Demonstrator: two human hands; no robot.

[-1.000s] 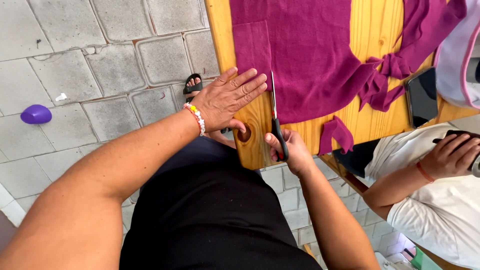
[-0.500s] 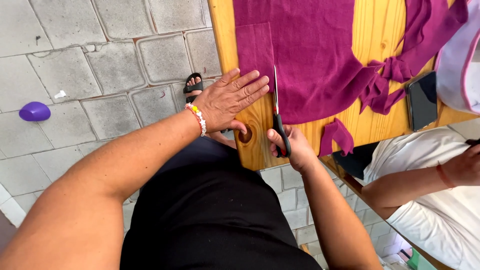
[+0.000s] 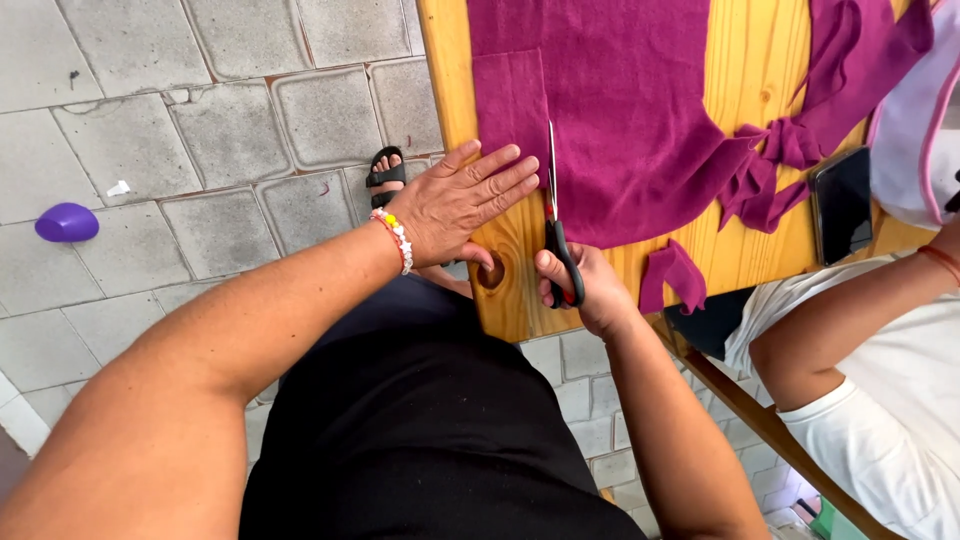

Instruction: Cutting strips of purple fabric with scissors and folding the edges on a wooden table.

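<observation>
Scissors advanced into magenta fabric — betw. L hand, R hand.

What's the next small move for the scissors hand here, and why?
Probably close the scissors and slide them a little further up the magenta fabric. The blades sit in a slit between a narrow strip and the main piece, with uncut cloth ahead. The left hand lies flat on the strip, pinning it to the wooden table; the right hand grips the handles.
</observation>
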